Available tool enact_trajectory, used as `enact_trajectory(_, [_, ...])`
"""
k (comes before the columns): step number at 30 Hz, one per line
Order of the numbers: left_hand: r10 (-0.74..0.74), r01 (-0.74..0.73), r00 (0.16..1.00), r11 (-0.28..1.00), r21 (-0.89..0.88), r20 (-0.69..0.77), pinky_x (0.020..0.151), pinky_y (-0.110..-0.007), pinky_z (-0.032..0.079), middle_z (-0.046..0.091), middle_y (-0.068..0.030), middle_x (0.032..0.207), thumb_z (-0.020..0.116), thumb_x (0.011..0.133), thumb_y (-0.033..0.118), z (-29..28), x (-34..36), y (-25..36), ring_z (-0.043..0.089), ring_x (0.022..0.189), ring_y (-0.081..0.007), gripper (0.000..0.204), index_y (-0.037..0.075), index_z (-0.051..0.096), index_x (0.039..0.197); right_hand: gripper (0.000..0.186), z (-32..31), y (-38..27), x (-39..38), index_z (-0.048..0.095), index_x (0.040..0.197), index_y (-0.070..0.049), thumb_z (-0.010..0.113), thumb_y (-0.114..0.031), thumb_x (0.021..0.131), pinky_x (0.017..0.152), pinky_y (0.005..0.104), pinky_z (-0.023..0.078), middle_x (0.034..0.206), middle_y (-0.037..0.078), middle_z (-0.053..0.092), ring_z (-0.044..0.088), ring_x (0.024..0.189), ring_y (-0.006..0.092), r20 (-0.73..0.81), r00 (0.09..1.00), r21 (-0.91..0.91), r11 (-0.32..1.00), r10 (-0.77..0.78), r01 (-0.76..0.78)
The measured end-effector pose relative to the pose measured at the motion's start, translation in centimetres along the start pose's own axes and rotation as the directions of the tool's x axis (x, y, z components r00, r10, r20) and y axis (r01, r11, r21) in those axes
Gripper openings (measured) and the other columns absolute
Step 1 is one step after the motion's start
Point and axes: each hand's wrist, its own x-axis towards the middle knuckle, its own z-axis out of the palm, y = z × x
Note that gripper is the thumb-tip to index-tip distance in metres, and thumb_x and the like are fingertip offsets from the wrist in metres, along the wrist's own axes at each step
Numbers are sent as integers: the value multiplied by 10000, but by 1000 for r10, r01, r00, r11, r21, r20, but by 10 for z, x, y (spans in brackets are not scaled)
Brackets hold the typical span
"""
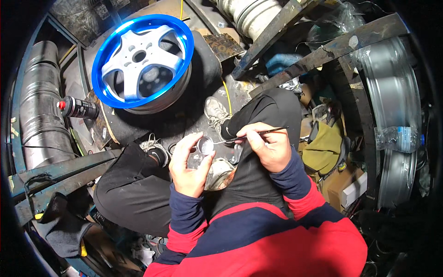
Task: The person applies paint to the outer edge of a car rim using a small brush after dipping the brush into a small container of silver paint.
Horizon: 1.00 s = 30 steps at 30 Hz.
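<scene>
At the left there is a dark spray can (pixel 82 108), beside the blue-rimmed wheel (pixel 135 69). Then the left hand (pixel 188 171) holds a small cup (pixel 206 146) between its fingers. The thin brush (pixel 236 138), pointing toward this cup, is pinched in the right hand (pixel 270 148). Further right lies a plastic bottle (pixel 400 139).
</scene>
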Motion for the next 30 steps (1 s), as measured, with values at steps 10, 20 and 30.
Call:
enact_trajectory(10, [-11, 11, 1000, 1000, -23, -10, 870, -345, 530, 701, -141, 1135, 821, 747, 15, 1, -2, 0, 675, 1016, -242, 484, 29, 698, 1215, 297, 0, -3, -1, 699, 1033, 111, 561, -150, 1072, 838, 317, 586, 1003, 140, 729, 732, 898, 202, -35, 984, 222, 961, 176, -164])
enact_trajectory(20, [-11, 11, 1000, 1000, -25, -21, 855, -342, 529, 698, -140, 1128, 825, 748, 9, 1, -2, 1, 669, 1005, -241, 482, 29, 700, 1213, 310, 2, 7, -1, 700, 1052, 101, 551, -169, 1083, 859, 324, 580, 1020, 140, 724, 730, 919, 207, -30, 979, 267, 945, 203, -188])
enact_trajectory(30, [5, -5, 1000, 1000, -10, -20, 852, -339, 530, 693, -148, 1126, 828, 742, 7, -1, -2, 2, 664, 982, -244, 482, 28, 705, 1207, 309, 4, 8, -3, 703, 1052, 96, 552, -171, 1083, 865, 329, 579, 1040, 141, 719, 727, 928, 211, -66, 974, 296, 937, 215, -186])
